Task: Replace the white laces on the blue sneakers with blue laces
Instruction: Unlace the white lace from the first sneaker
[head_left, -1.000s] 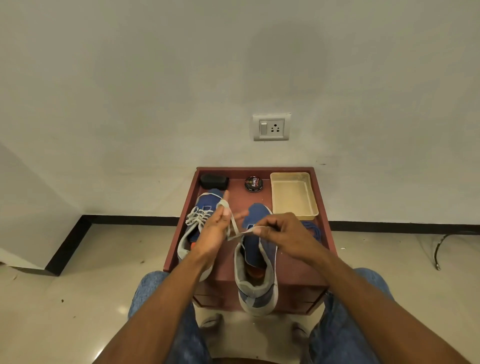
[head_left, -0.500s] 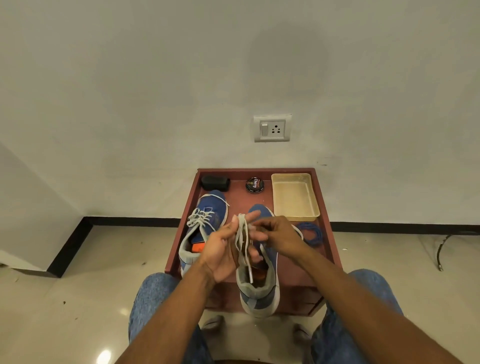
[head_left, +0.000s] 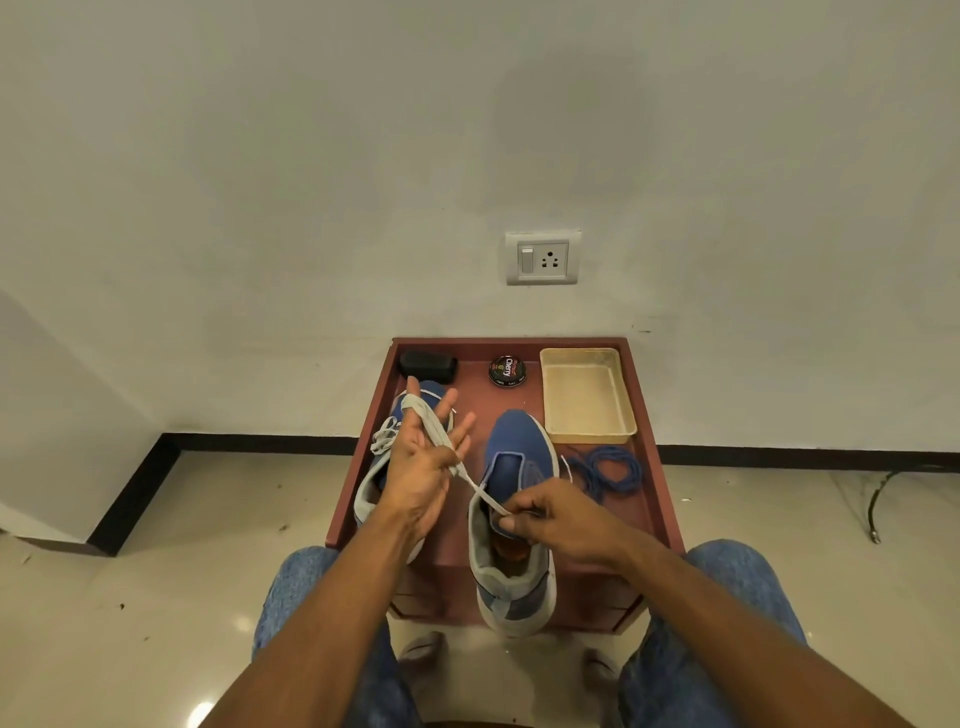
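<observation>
Two blue sneakers stand on a small red-brown table (head_left: 655, 467). The left sneaker (head_left: 370, 491) still has its white laces (head_left: 382, 439); the right sneaker (head_left: 511, 441) has none in its eyelets. A loose white lace (head_left: 434, 431) loops over the spread, straight fingers of my left hand (head_left: 415, 467), runs down the palm under the thumb and stretches taut to my right hand (head_left: 556, 519), which pinches it above the right sneaker's opening. A coil of blue laces (head_left: 605, 470) lies on the table right of that sneaker.
At the table's back stand a black case (head_left: 427, 365), a round shoe-polish tin (head_left: 507, 370) and a cream plastic tray (head_left: 589, 437). A wall socket (head_left: 543, 257) sits above. My knees in jeans flank the table's front edge.
My left hand has risen and spread its fingers with the lace looped over them. My right hand has drawn the lace down and to the right, pulling it taut.
</observation>
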